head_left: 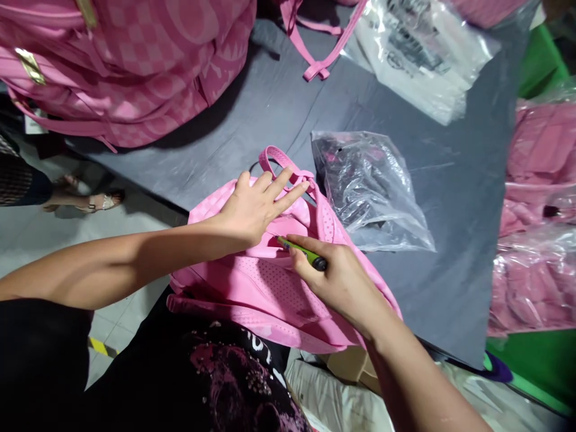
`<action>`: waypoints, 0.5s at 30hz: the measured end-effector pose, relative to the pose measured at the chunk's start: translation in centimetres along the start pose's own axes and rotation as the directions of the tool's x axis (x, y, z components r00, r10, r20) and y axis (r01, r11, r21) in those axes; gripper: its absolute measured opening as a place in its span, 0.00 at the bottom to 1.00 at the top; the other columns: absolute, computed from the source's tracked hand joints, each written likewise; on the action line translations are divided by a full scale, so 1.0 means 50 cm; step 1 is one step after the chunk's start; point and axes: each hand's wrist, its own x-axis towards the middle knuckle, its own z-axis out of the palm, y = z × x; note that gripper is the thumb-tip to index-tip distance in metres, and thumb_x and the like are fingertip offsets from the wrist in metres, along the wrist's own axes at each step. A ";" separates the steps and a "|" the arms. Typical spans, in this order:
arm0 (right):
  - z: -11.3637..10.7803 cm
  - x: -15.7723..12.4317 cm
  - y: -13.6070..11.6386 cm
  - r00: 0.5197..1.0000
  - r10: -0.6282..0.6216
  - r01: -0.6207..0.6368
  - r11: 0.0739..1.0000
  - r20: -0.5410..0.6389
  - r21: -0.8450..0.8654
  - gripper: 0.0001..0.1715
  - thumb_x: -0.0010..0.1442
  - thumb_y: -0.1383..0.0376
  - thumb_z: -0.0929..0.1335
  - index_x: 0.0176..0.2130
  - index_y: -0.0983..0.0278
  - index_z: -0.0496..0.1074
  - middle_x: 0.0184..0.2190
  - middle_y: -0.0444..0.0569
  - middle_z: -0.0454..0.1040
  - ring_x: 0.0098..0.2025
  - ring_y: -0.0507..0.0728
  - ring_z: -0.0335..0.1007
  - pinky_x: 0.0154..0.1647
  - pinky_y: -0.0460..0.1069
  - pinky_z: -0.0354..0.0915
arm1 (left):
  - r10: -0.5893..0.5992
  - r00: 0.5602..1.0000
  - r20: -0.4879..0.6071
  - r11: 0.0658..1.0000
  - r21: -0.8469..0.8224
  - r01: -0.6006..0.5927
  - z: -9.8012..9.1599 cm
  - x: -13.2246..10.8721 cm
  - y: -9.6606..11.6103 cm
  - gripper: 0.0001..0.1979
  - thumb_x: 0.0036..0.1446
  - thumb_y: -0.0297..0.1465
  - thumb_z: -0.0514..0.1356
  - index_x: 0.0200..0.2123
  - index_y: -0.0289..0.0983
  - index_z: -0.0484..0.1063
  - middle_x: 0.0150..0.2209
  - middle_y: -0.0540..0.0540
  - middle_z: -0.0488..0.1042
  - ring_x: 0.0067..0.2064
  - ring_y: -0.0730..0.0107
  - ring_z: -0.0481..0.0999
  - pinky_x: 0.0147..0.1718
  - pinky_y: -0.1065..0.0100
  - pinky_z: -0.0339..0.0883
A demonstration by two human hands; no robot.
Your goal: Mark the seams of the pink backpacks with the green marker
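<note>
Head view: pink perforated fabric backpack [265, 288] overhanging the near edge of the dark grey table [270, 102].
Left hand [252, 207] lies spread flat on it; right hand [342, 282] pinches a slim green tool with black end [302, 252] against its top. If the bag slips, the tip may mar the fabric.

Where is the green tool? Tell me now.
Head view, centre: the tool is in the right hand, tip on the pink backpack, just below the left hand.

upper backpack [135, 66] cropped, bag [369, 186] contents unclear, tool [302, 252] partly covered
</note>
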 end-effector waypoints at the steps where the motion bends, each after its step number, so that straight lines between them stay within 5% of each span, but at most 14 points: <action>1: 0.008 -0.004 0.000 1.000 -0.003 0.003 1.000 -0.024 0.019 0.26 0.63 0.57 0.63 0.52 0.69 0.78 0.43 0.57 0.82 0.39 0.63 0.80 0.48 0.57 0.73 | 0.000 1.000 -0.004 1.000 -0.002 0.000 0.001 0.000 0.000 0.44 0.63 0.34 0.58 0.74 0.44 0.35 0.75 0.41 0.40 0.64 0.49 0.60 0.56 0.50 0.60; 5: 0.042 -0.019 -0.001 0.994 -0.048 0.062 0.989 -0.100 0.137 0.28 0.64 0.57 0.63 0.54 0.70 0.77 0.43 0.56 0.82 0.38 0.60 0.80 0.43 0.53 0.74 | -0.003 1.000 0.001 1.000 -0.009 0.003 -0.001 -0.002 0.000 0.45 0.62 0.34 0.59 0.74 0.43 0.35 0.75 0.40 0.40 0.64 0.48 0.59 0.56 0.50 0.60; 15: 0.081 -0.035 -0.021 0.967 0.027 -0.027 1.000 -0.255 0.004 0.28 0.64 0.56 0.61 0.54 0.68 0.77 0.44 0.57 0.82 0.40 0.63 0.81 0.43 0.55 0.74 | 0.003 1.000 0.004 1.000 0.016 -0.003 -0.006 -0.003 -0.001 0.40 0.65 0.30 0.54 0.74 0.43 0.36 0.75 0.41 0.40 0.64 0.50 0.61 0.57 0.48 0.62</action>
